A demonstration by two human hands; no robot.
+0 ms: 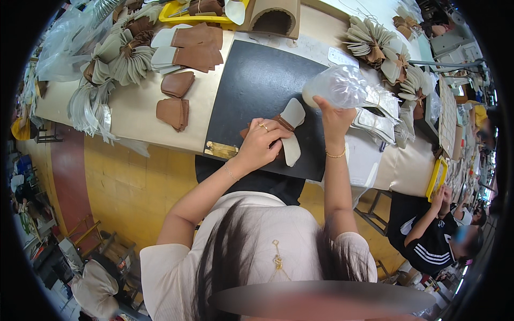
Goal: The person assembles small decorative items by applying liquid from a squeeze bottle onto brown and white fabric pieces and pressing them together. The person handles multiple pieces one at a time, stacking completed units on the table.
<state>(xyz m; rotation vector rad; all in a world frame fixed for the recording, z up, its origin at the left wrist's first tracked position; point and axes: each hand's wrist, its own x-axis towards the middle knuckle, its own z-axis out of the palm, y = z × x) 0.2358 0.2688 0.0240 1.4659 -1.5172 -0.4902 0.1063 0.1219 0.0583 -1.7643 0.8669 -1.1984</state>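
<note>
My left hand (265, 142) has its fingers bent and pressed onto cut pieces on a black mat (262, 69). Under and beside those fingers lie a brown leather piece (284, 122) and two off-white pieces (294, 114), one pointing up and one down; the hand covers part of them. My right hand (336, 117) is raised at the mat's right edge, wrapped round a rounded thing covered in clear plastic (337, 85). Its thumb lies along the near side, and the plastic hides what is inside.
Brown leather stacks (172, 113) and rows of brown and white pieces (187, 47) lie left of the mat. Bundles of white pieces (375, 125) are at right. A brass-coloured strip (221, 149) sits on the mat's near corner. A co-worker (433, 230) sits at far right.
</note>
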